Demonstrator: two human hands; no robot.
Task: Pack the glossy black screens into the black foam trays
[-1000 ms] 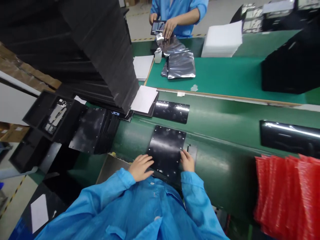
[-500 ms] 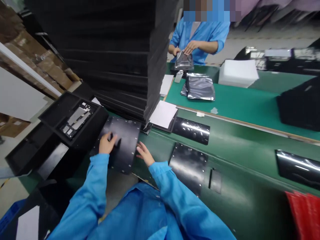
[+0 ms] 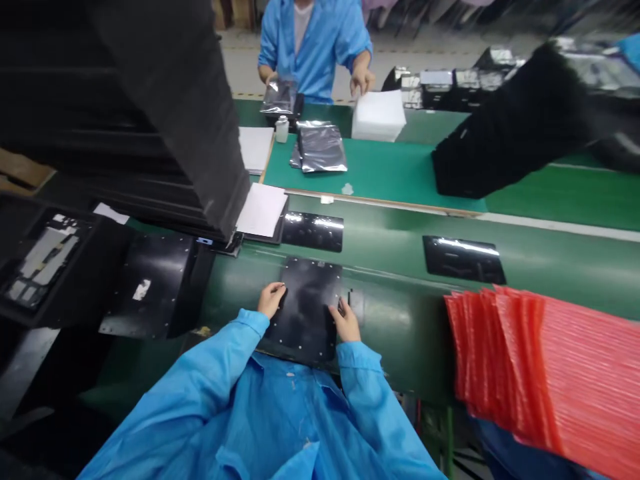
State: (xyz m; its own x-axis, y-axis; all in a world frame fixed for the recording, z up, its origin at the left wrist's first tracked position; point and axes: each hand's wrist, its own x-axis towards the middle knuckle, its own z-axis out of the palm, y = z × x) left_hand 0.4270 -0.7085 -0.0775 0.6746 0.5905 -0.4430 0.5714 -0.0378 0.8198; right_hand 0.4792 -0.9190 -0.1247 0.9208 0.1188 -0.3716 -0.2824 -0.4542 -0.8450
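Note:
A flat black panel [image 3: 311, 303] with small light dots along its edges lies on the green bench in front of my body. My left hand [image 3: 271, 300] holds its left edge, thumb and fingers closed together there. At the opposite edge my right hand [image 3: 346, 321] grips with curled fingers. Just beyond the right hand is a small dark flat piece [image 3: 357, 307], partly covered by it. A second black panel [image 3: 155, 270], bearing a torn-looking white patch, lies further left, apart from both hands.
A tall stack of black trays [image 3: 190, 133] rises at left. Red bubble bags [image 3: 575, 373] lie at right. Two glossy black plates [image 3: 315, 231] sit beyond my hands, near white sheets [image 3: 261, 210]. Across the bench, a person in blue [image 3: 315, 47] touches a white stack [image 3: 379, 117].
The view has turned right. My hands have left the panel on the left and now hold the other one's edges. The person opposite has moved a hand to the white stack.

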